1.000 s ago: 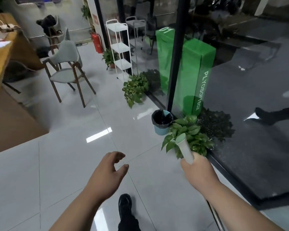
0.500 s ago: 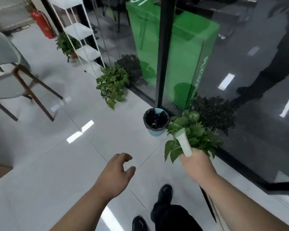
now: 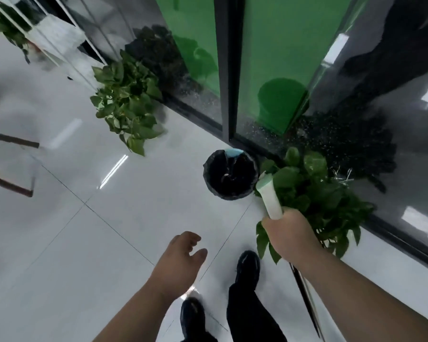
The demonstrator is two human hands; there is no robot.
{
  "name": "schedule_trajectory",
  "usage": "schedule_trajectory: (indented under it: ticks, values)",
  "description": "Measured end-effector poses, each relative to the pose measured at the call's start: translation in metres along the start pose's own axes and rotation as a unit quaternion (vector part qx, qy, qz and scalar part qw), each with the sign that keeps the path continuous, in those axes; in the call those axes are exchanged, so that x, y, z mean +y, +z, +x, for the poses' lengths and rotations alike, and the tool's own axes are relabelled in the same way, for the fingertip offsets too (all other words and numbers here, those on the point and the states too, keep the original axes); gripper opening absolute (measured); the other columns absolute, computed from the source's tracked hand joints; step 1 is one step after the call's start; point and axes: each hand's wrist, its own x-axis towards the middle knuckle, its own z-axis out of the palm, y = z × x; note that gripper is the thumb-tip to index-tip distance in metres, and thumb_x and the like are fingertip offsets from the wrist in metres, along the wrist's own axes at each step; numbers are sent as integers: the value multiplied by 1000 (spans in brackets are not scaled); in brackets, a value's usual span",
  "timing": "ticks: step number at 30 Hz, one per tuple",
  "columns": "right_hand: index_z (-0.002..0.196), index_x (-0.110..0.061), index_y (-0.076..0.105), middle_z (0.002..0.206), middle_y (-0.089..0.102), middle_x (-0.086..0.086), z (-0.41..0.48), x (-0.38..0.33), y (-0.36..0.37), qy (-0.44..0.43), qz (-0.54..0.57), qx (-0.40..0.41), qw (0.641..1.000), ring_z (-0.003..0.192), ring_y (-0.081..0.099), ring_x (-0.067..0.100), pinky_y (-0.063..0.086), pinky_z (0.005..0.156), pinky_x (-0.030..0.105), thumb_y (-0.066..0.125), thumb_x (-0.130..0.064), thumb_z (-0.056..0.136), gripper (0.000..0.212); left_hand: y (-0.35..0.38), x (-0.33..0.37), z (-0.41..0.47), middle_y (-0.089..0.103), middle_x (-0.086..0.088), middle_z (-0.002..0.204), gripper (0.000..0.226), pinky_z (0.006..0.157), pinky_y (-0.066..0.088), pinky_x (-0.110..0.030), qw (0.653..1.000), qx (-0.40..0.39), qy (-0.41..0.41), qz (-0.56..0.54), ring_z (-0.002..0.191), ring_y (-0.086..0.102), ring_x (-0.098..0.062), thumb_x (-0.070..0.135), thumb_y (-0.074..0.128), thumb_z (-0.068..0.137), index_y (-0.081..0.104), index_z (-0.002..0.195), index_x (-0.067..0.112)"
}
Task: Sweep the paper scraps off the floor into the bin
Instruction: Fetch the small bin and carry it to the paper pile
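A small light-blue bin (image 3: 231, 177) lined with a black bag stands on the white tiled floor by the glass wall. My right hand (image 3: 289, 237) grips a long-handled tool by its white and pale-green handle (image 3: 269, 196), whose top pokes up just right of the bin. The tool's thin dark shaft (image 3: 307, 302) runs down under my right forearm, and its lower end is hidden. My left hand (image 3: 181, 260) hangs empty with fingers loosely curled, above the floor and short of the bin. No paper scraps show on the floor.
A leafy potted plant (image 3: 316, 193) crowds the handle at the right of the bin. Another plant (image 3: 126, 102) sits further left along the glass wall (image 3: 269, 70). A white shelf rack (image 3: 57, 38) and wooden chair legs (image 3: 10, 166) are at left. My dark shoes (image 3: 248, 267) step forward.
I have walked closer to the bin and tilted my view down onto it. My right hand keeps its hold on the handle. The left hand stays empty.
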Motion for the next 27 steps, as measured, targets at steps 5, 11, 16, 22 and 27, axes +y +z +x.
schedule_trajectory:
  ticks: [5, 11, 16, 22, 27]
  values:
    - [75, -11, 56, 61, 51, 1, 89, -6, 43, 7, -16, -9, 1000, 53, 50, 18, 42, 51, 30, 63, -25, 86, 19, 32, -20, 128, 55, 12, 122, 31, 88, 46, -26, 998, -41, -38, -11, 106, 58, -6, 35, 58, 95, 55, 125, 29]
    - [70, -15, 51, 59, 49, 0, 184, 19, 101, 23, -21, 8, 999, 50, 46, 16, 38, 48, 27, 63, -25, 87, 24, 86, -42, 277, 66, 7, 93, 46, 75, 51, -32, 992, -59, -96, -64, 85, 65, -13, 35, 53, 96, 46, 138, 18]
    - [72, -15, 53, 61, 52, 1, 245, 49, 138, 41, -4, 18, 999, 53, 50, 19, 43, 50, 30, 64, -25, 86, 21, 126, -67, 362, 65, -5, 107, 54, 74, 63, -40, 968, -57, -170, -173, 74, 74, -24, 37, 56, 96, 45, 141, 10]
    - [80, -12, 58, 62, 50, 1, 288, 70, 155, 44, 11, 17, 999, 52, 48, 18, 43, 49, 30, 63, -27, 87, 17, 157, -73, 408, 74, -9, 99, 29, 59, 62, -33, 959, -71, -178, -208, 60, 72, -24, 35, 51, 101, 60, 116, 12]
    - [78, -15, 57, 66, 52, -1, 292, 79, 153, 53, 7, 28, 998, 55, 49, 16, 44, 52, 29, 64, -31, 88, 20, 164, -73, 422, 74, -10, 81, 15, 63, 62, -32, 943, -8, -202, -263, 65, 72, -23, 18, 54, 99, 64, 102, 7]
